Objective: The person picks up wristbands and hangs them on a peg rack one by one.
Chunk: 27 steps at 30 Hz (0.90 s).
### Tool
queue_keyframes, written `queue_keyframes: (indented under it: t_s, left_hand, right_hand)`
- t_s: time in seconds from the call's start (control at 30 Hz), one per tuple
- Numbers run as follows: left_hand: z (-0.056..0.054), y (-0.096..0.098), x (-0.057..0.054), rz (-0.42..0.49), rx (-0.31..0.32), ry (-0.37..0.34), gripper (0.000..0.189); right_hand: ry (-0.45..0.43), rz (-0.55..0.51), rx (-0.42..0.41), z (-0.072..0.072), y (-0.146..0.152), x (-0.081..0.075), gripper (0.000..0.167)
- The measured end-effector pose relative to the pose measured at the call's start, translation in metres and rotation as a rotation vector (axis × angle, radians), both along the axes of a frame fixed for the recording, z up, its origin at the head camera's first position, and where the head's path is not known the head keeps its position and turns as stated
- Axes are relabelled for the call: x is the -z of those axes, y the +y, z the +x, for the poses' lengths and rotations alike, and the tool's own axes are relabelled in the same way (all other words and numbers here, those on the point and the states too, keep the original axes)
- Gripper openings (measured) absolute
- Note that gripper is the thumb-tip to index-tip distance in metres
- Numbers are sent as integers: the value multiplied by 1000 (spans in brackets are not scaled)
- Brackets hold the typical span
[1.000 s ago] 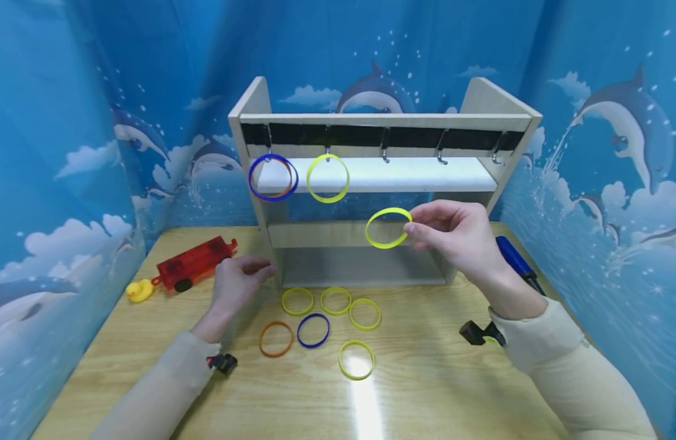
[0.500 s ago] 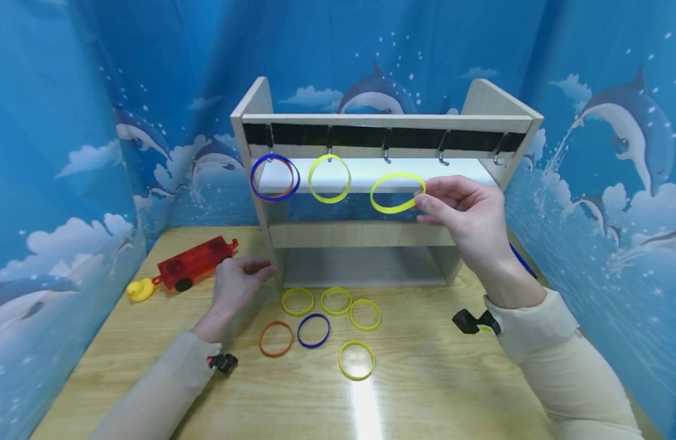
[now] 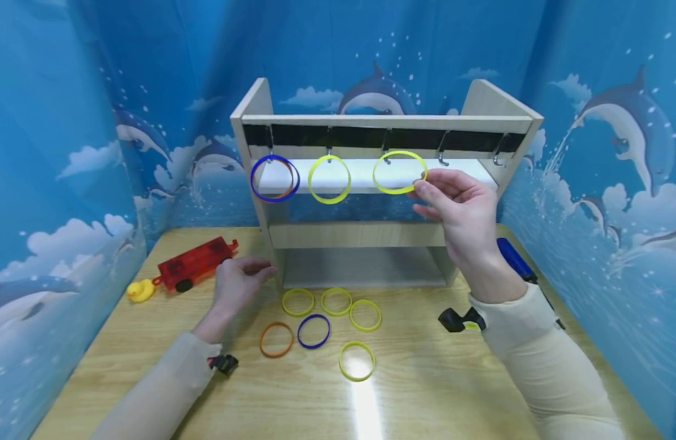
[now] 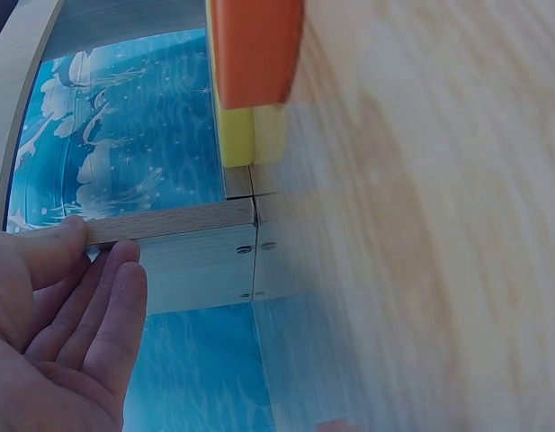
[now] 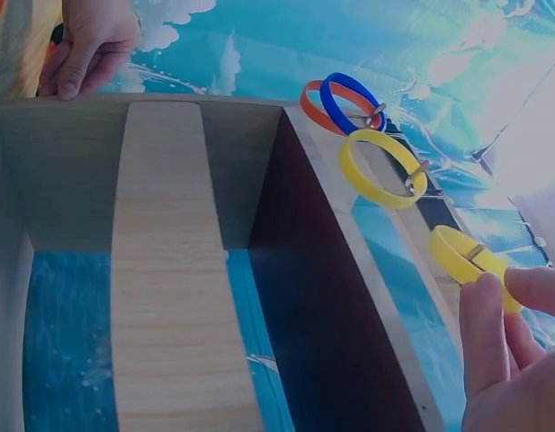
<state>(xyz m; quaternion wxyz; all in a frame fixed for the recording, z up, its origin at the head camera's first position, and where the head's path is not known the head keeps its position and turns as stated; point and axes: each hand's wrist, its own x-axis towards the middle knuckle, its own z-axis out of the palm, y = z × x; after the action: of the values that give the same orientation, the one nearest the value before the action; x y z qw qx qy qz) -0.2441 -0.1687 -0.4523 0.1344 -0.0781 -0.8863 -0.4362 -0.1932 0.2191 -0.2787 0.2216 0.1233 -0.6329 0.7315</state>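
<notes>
My right hand [image 3: 463,211] pinches a yellow silicone wristband [image 3: 395,192] between thumb and fingers. In the head view the band's upper part overlaps the middle hook [image 3: 386,146]. In the right wrist view the hook's tip shows inside the band's loop [image 5: 451,255]. A blue wristband [image 3: 297,182] and an orange one hang together on the leftmost hook, and another yellow wristband [image 3: 329,200] on the second. With thumb and fingers on either side, my left hand [image 3: 239,286] holds the front edge of the left side panel of the wooden shelf [image 3: 360,235].
Several yellow wristbands [image 3: 356,379], an orange one [image 3: 276,355] and a blue one [image 3: 314,346] lie on the table [image 3: 250,397]. A red toy wagon [image 3: 192,266] and yellow duck [image 3: 141,291] sit left. A blue-handled tool [image 3: 515,259] lies right, partly behind my arm.
My right hand has raised the yellow wristband from below the hooks up to the middle hook. My left hand has stayed at the shelf's side.
</notes>
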Motion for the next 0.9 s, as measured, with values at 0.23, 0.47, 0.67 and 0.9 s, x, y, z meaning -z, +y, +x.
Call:
queue_keyframes:
  t_s: [0.23,0.47,0.67,0.9]
  left_hand:
    - [0,0,0,1,-2,2,11]
    - [0,0,-1,6,7,-4,11]
    - [1,1,-1,4,9,-2,11]
    - [1,1,-1,4,1,-5,11]
  right_hand:
    - [-85,-1,-11,-4,-5,10,13]
    - [-139,26,-39,-9,-10,20,12]
    - [-131,27,-45,-13,-9,23,18]
    - [-130,48,-53,-15,-9,21,13]
